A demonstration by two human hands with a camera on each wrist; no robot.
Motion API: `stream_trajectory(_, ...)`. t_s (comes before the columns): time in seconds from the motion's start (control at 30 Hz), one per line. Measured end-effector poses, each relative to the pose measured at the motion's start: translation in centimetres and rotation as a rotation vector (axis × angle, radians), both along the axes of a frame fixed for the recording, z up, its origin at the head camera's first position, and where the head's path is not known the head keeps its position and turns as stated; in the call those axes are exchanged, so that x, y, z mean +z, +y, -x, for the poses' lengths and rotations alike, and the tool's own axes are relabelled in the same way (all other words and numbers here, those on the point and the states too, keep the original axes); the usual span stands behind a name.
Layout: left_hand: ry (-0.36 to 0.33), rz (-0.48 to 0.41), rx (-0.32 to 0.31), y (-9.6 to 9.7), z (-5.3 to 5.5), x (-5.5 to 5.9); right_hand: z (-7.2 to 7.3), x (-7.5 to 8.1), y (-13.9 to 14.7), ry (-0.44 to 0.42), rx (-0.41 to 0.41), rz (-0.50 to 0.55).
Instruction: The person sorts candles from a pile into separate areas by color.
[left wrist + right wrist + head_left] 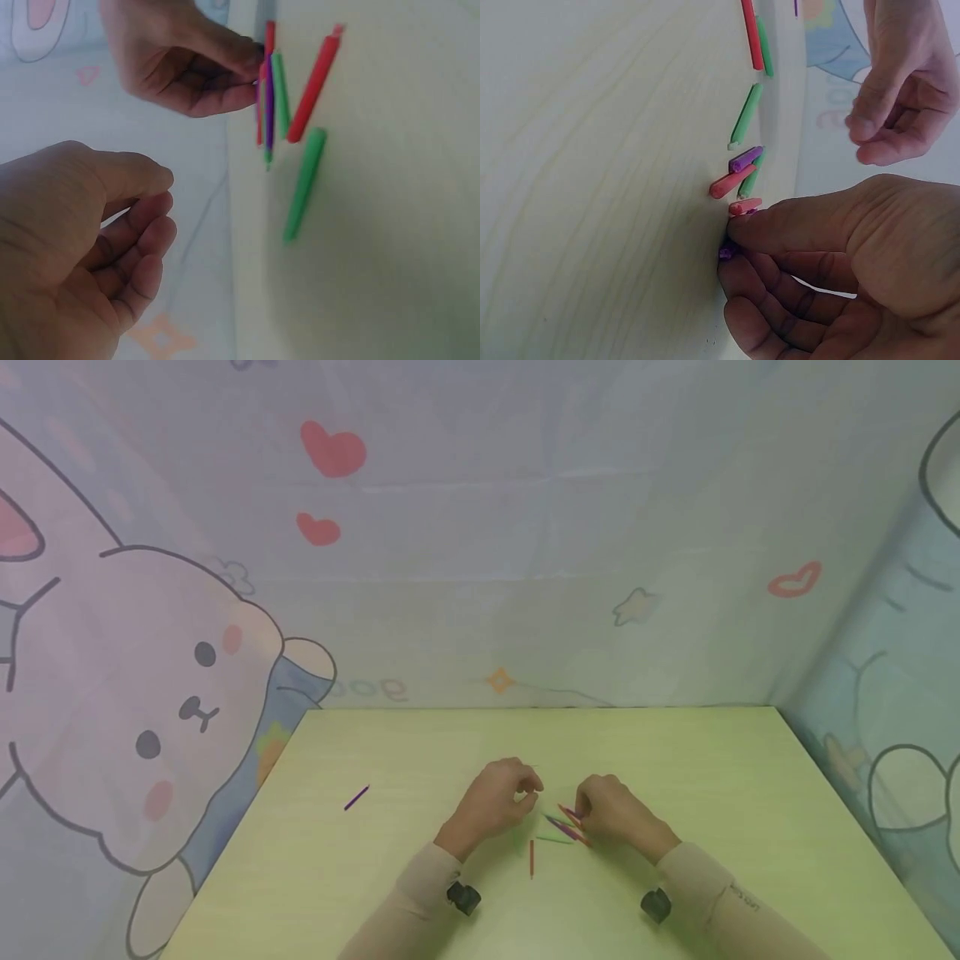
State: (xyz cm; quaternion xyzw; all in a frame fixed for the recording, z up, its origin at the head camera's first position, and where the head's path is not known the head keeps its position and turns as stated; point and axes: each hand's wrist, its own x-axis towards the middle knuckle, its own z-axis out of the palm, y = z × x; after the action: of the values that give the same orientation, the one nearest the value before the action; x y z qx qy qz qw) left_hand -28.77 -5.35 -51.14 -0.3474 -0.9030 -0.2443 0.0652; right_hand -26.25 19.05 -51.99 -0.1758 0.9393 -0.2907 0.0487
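My right hand [618,810] pinches the end of a purple crayon-like stick [727,250] between thumb and forefinger, at the right side of a loose pile. Red, green and purple sticks [564,829] cross each other in that pile. Over the table to the left hovers my left hand [491,802], fingers loosely curled with nothing between them. A green stick [554,840] lies just in front of the pile. Nearer the front is a lone red stick [532,859], pointing toward the front edge.
A single purple stick [357,797] lies far to the left on the pale yellow-green table [675,752]. Behind the table hangs a cloth [480,527] printed with a rabbit and hearts. Each wrist carries a small black camera [463,898].
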Motion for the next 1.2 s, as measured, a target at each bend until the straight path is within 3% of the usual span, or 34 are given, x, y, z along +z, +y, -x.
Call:
stream_trajectory(0.33,-0.031,0.074,-0.154,2.5,-0.2,-2.3,0.0,0.2,0.0,0.010,0.004,0.013)
stream_trajectory(0.43,-0.035,0.095,-0.158,3.0,-0.5,-2.4,-0.1,0.3,0.0,0.005,0.005,0.013)
stream_trajectory(0.67,0.029,0.148,-0.164,3.5,-0.6,-2.6,-0.3,0.6,0.0,-0.020,0.003,0.022)
stream_trajectory(0.9,0.009,0.184,-0.157,3.7,-0.5,-2.9,0.1,-0.1,0.5,0.007,0.041,0.043)
stream_trajectory(1.2,0.043,0.205,-0.162,4.1,-0.7,-2.5,-0.1,0.2,0.2,-0.016,0.005,0.017)
